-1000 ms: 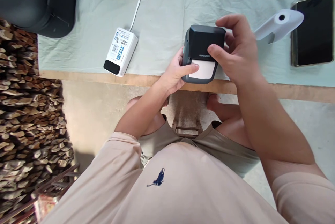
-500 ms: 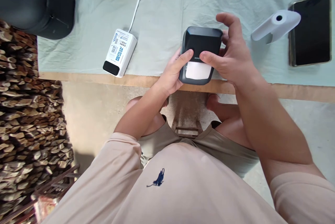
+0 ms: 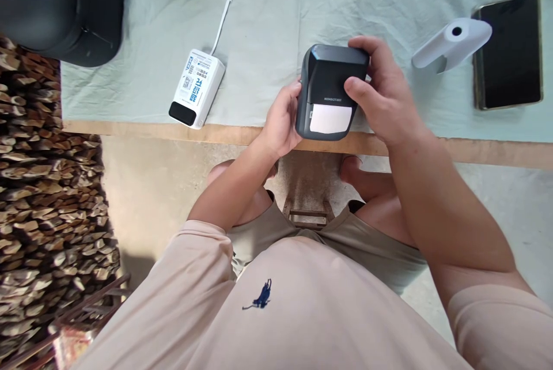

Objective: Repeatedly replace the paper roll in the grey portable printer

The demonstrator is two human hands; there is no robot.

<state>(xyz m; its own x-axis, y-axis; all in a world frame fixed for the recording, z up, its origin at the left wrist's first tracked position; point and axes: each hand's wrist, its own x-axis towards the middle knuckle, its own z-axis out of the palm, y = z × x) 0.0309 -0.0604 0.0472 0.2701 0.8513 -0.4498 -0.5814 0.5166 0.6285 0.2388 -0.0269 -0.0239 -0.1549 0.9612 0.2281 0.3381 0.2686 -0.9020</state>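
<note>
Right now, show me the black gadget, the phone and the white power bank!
Black gadget (image 3: 327, 83): head view, on its top panel.
Phone (image 3: 512, 56): head view, on its dark face.
White power bank (image 3: 196, 85): head view, on its printed side.

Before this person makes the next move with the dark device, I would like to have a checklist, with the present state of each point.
1. Left hand at the dark device's left side: ok.
2. Right hand at its right side, thumb over the black face: ok.
3. White panel uncovered by fingers: ok.
4. White power bank apart from both hands: ok.
5. Phone fully visible: not ok, white gadget overlaps it.
6. Device powered on: cannot tell.
</note>
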